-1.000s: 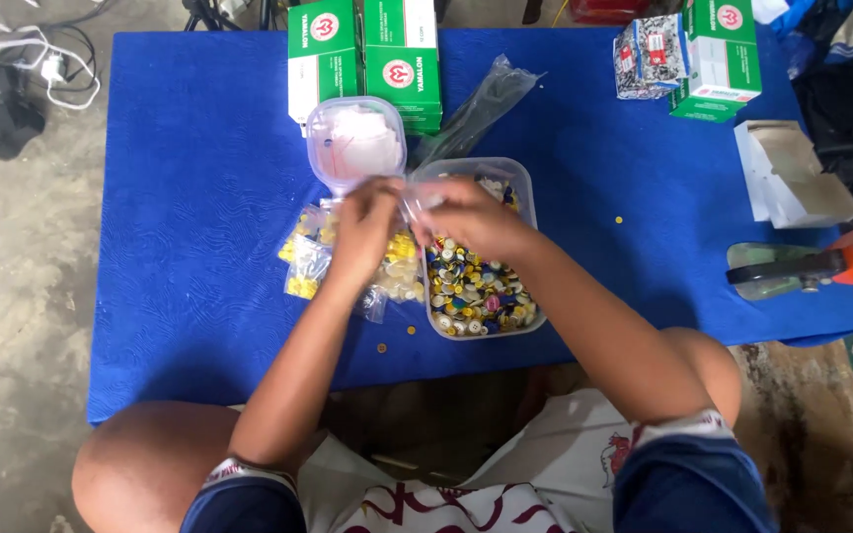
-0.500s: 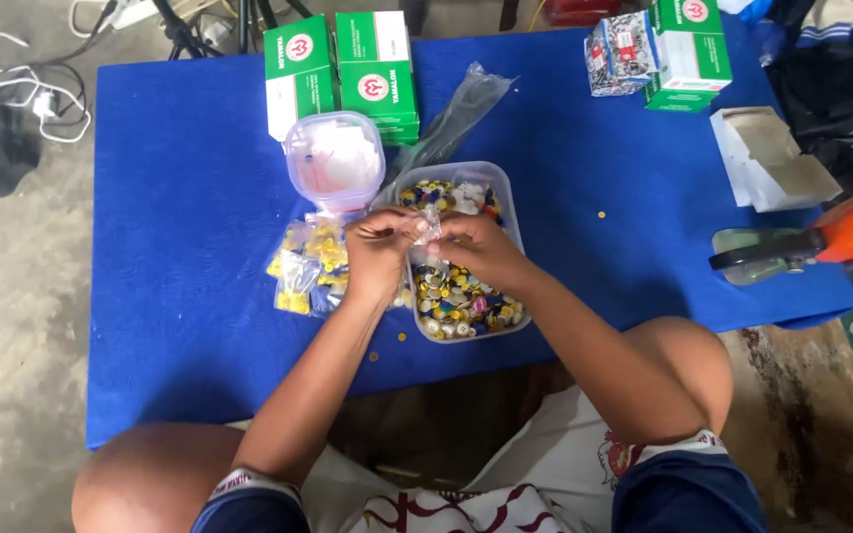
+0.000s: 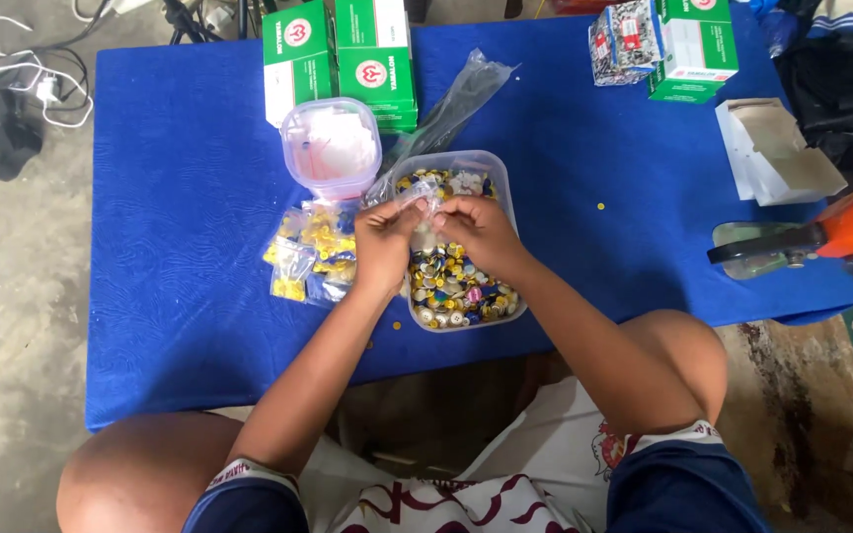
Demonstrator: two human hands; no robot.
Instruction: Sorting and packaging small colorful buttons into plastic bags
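Note:
My left hand point(image 3: 383, 247) and my right hand point(image 3: 478, 229) meet above a clear plastic tub point(image 3: 499, 188) full of small coloured buttons point(image 3: 451, 286). Both pinch a small clear plastic bag point(image 3: 421, 200) between their fingertips, held just over the tub. What the bag contains is too small to tell. Left of the tub lie several small filled bags with yellow pieces point(image 3: 310, 250) on the blue table point(image 3: 180, 197).
A round clear container with pink contents point(image 3: 332, 146) stands behind the bags. Green and white boxes point(image 3: 341, 54) sit at the back, more boxes point(image 3: 665, 41) at the back right. An open white box point(image 3: 777, 148) and an orange tool point(image 3: 841, 235) lie right. Cables point(image 3: 22, 69) lie on the floor.
My hands stay together over the tub, working the small bag. The camera view has shifted slightly, so everything sits a little lower in the picture.

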